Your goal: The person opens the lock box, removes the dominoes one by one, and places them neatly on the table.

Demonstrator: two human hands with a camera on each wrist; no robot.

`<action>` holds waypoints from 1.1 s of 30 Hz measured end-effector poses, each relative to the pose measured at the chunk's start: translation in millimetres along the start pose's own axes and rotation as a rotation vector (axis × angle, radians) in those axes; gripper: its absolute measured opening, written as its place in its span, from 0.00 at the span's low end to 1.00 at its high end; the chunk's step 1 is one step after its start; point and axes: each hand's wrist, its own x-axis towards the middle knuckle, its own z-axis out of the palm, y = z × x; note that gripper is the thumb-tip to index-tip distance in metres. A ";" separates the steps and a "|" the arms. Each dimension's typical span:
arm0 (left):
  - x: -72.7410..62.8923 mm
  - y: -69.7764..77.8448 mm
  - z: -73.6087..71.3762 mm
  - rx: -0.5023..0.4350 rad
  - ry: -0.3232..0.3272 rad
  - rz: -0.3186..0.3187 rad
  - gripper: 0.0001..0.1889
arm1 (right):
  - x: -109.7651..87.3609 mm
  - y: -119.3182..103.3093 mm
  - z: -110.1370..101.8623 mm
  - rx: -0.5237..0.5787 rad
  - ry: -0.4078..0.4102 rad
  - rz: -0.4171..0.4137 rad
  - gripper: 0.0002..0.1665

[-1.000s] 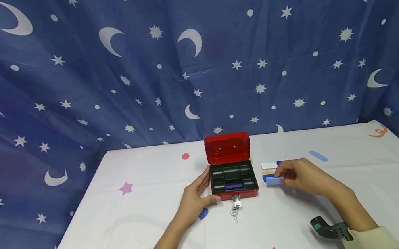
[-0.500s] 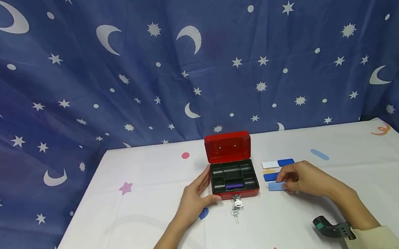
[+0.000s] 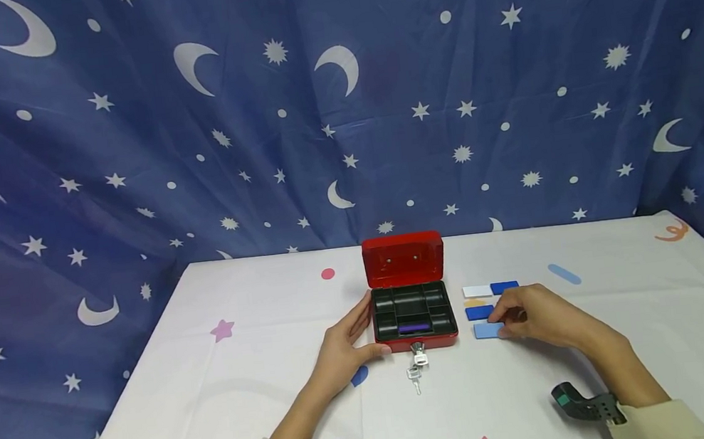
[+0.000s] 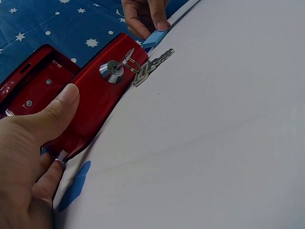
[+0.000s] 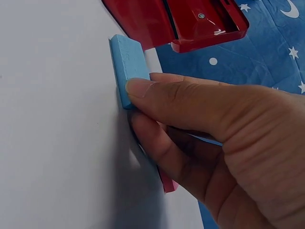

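Observation:
A red cash box [image 3: 417, 345] stands with its lid up, showing a black divided tray [image 3: 409, 303]. In one front compartment lies a purple piece [image 3: 413, 328]. My left hand [image 3: 341, 356] grips the box's front left corner, thumb on the front face and fingers along the side. A lock with two keys [image 4: 143, 71] hangs at the front. Right of the box, my right hand [image 3: 532, 315] pinches one end of a light blue block [image 5: 127, 67] at the table surface. Just behind that block lies a dark blue block [image 3: 480, 312].
Farther back are a white block [image 3: 477, 291] and another dark blue block [image 3: 504, 287]. A pink piece [image 5: 167, 183] shows below my fingers in the right wrist view. The white tablecloth [image 3: 249, 402] carries printed shapes. A blue starry curtain [image 3: 340, 106] hangs behind.
My right hand has brought the light blue block down and toward me, in front of the dark blue block, which is now more exposed. My left hand stays on the box.

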 end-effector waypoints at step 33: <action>-0.7 2.3 -0.1 0.008 -0.004 0.005 0.50 | -0.8 -4.7 -1.0 -0.078 0.017 0.001 0.11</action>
